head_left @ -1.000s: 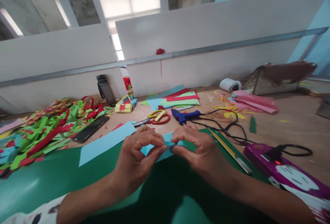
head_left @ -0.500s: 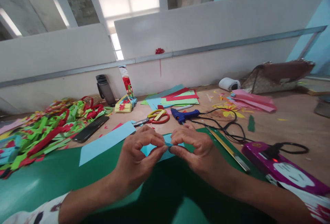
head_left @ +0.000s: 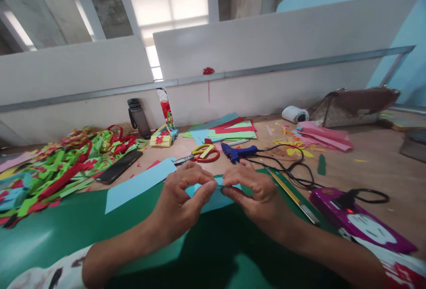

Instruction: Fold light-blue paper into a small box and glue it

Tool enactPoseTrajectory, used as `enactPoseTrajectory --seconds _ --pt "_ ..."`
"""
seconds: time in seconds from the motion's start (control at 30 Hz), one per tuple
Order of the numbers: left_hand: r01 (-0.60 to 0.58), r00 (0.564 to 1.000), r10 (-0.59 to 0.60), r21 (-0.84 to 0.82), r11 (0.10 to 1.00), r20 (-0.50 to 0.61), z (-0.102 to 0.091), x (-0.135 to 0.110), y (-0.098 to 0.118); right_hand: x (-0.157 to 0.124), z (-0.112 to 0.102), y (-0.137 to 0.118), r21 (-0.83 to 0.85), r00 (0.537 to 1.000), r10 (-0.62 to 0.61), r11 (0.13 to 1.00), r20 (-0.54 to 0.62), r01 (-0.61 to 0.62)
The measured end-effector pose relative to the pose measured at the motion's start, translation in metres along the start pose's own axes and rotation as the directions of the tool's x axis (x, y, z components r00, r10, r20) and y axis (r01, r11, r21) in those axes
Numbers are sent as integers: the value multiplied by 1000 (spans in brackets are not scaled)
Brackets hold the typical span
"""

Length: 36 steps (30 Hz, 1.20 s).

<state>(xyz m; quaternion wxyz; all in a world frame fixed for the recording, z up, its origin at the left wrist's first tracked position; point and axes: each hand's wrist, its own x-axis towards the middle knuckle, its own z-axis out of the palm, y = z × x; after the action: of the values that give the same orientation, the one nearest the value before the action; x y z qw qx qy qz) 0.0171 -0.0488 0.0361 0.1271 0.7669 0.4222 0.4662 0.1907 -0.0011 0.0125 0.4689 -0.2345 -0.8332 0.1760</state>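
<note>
Both hands meet over the green cutting mat [head_left: 66, 231] and pinch one small light blue paper piece [head_left: 213, 198]. My left hand [head_left: 181, 205] grips its left side between thumb and forefinger. My right hand [head_left: 254, 191] pinches its right side, fingers curled. The two thumbs nearly touch at the middle of the paper. A larger light blue paper sheet [head_left: 140, 185] lies flat on the mat just left of my left hand.
Scissors [head_left: 201, 154] and a blue glue gun [head_left: 238, 151] with a black cord lie beyond the hands. A phone [head_left: 120, 167], a heap of paper strips [head_left: 60, 165], a dark bottle [head_left: 139, 117], stacked coloured sheets [head_left: 226, 128], a metal ruler [head_left: 293, 198] and a purple device [head_left: 359, 222] surround the mat.
The hands have drawn slightly closer together on the blue paper piece. The view has shifted a little; nothing else moved.
</note>
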Motion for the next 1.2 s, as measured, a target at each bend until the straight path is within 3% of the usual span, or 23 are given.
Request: enactPoseTrajectory --seconds 0.13,0.23,0.3,0.53,0.8,1.0,1.1,1.2 --pt "-77 993 80 39 996 -89 -8 7 -1 0 -3 3 -54 985 -159 986 -62 156" --pt "-113 979 136 149 982 -155 -15 11 1 -2 -4 7 -59 984 -170 984 -44 167" --pt "-105 981 136 212 972 -136 -20 12 3 -3 -4 9 -42 988 -147 988 -39 145" --pt "-120 987 144 280 953 -65 -35 12 14 -2 -1 11 115 997 5 993 -76 4" --pt "-90 994 69 292 952 83 -34 12 5 2 2 11 232 981 189 957 -47 -174" --pt "-116 990 132 251 961 -47 -33 11 11 2 4 9 318 904 426 852 42 -416" --pt "-127 990 136 190 973 -34 -29 9 9 0 6 7 318 853 516 798 79 -512" --pt "-119 992 124 177 977 -16 -23 6 4 -2 6 5 354 831 546 759 111 -546"
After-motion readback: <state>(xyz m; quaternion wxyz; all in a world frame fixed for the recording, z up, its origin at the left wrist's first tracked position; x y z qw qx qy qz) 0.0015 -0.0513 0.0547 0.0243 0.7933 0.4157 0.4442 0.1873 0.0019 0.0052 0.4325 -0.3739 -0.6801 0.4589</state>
